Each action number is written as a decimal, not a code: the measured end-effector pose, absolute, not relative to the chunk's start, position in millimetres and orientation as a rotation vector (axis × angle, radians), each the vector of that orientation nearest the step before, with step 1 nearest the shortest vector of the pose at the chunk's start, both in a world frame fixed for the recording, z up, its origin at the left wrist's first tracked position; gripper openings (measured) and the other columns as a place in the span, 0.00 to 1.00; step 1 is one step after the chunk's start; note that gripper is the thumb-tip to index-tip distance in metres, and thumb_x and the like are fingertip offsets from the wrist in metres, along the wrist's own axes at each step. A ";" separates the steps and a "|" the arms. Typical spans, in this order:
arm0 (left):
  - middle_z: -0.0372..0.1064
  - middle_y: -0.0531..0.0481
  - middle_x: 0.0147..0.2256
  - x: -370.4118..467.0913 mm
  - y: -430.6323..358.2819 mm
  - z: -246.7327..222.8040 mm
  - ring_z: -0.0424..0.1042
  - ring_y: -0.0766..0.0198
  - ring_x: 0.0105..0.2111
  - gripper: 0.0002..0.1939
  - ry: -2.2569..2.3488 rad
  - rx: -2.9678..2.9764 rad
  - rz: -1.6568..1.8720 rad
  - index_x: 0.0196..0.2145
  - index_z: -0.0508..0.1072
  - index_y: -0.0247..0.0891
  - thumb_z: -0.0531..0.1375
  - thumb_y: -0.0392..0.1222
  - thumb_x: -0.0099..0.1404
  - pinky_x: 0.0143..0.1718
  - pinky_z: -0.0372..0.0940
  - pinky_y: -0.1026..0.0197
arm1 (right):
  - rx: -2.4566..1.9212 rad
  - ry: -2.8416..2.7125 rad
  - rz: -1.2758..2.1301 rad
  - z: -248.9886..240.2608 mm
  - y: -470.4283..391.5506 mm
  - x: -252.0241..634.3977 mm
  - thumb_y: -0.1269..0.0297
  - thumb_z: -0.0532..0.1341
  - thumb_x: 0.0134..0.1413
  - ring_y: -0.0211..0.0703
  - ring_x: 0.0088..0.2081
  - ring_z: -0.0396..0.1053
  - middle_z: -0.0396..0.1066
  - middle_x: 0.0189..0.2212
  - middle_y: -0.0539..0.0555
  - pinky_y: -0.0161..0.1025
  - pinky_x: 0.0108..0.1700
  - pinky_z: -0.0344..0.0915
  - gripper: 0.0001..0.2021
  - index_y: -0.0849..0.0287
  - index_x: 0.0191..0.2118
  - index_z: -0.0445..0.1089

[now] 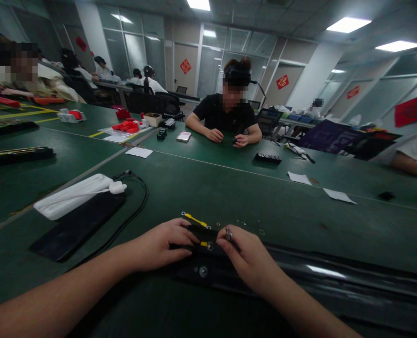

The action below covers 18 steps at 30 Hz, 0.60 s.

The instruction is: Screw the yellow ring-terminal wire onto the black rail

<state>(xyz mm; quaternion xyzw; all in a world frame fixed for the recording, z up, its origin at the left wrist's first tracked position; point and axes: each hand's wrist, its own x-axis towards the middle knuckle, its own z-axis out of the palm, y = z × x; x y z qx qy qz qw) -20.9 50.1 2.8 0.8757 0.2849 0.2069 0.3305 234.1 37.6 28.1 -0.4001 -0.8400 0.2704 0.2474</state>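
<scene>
A long black housing (307, 270) with a glossy surface lies across the table in front of me. My left hand (169, 241) is at its left end, fingers bent over a short yellow wire (204, 243); most of that wire is hidden beneath them. The wire's ring terminal (210, 246) shows at the fingertips. Closed around a small metal tool (228, 233), my right hand (245, 253) is just right of the terminal; only the tool's shiny end is visible. A washered screw (203, 271) sits nearer me. Beyond the housing lies another yellow wire (196, 219) with ring ends.
To the left are a white power bank (74, 195), a black phone (78, 227) and a black cable (147, 192). Small hardware lies behind my right hand. Across the table a person (229, 110) handles something small, near a black tray (267, 158) and paper slips (299, 178).
</scene>
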 end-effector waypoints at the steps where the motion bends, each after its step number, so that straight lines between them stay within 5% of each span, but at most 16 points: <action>1: 0.74 0.51 0.46 -21.1 50.2 2.3 0.64 0.57 0.54 0.12 0.746 2.292 0.540 0.47 0.76 0.43 0.60 0.36 0.66 0.60 0.53 0.52 | -1.105 -2.289 0.728 27.7 37.7 233.7 0.67 0.53 0.65 0.40 0.32 0.64 0.67 0.30 0.50 0.36 0.34 0.58 0.07 0.57 0.34 0.65; 18: 0.74 0.51 0.46 -20.9 51.2 -0.4 0.64 0.57 0.54 0.10 0.753 2.292 0.559 0.45 0.76 0.41 0.61 0.36 0.66 0.60 0.54 0.52 | -0.958 -2.263 0.777 30.5 36.0 233.7 0.69 0.49 0.67 0.40 0.37 0.67 0.69 0.35 0.52 0.38 0.41 0.63 0.09 0.56 0.40 0.66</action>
